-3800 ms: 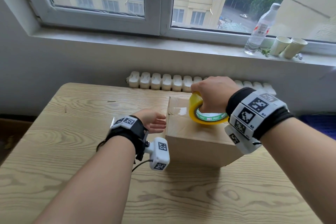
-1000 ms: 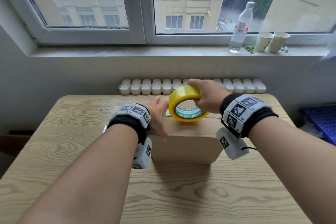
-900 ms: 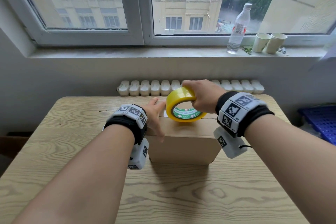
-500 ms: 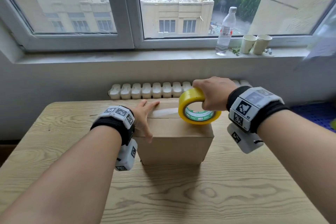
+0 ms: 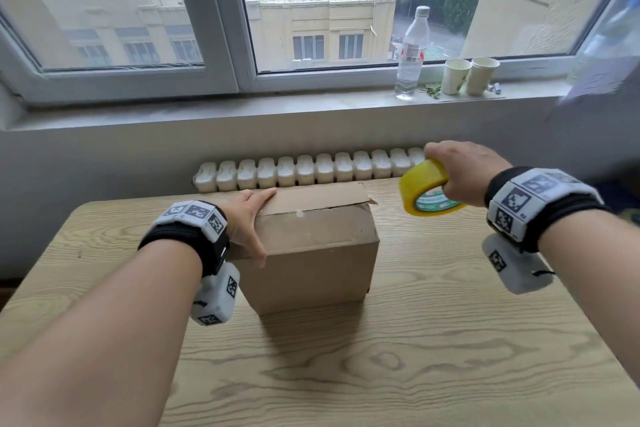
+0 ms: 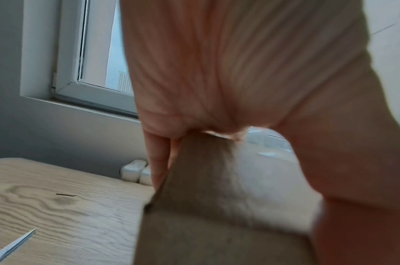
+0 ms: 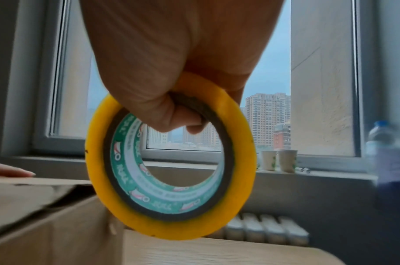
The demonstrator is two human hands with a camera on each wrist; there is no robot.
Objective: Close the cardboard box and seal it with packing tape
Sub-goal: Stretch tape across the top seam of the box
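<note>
A brown cardboard box [image 5: 311, 246] stands on the wooden table [image 5: 433, 340] with its top flaps folded down; the flap end at the right edge sits slightly raised. My left hand [image 5: 247, 218] lies on the box's top left edge with straight fingers, thumb down the front face. In the left wrist view the palm [image 6: 217, 71] covers the box corner [image 6: 206, 224]. My right hand [image 5: 460, 173] grips a yellow tape roll [image 5: 420, 189] in the air just right of the box. The right wrist view shows fingers hooked through the roll [image 7: 171, 229] beside the box [image 7: 47, 233]. No strip from roll to box is clearly visible.
A white radiator [image 5: 304, 172] runs behind the table's far edge. On the windowsill stand a water bottle [image 5: 412, 52] and two paper cups [image 5: 457, 76]. A scissors blade [image 6: 13, 247] lies on the table left of the box.
My right hand has carried the tape roll rightward across the box top and past its right edge. My left hand has stayed on the left edge of the box.
</note>
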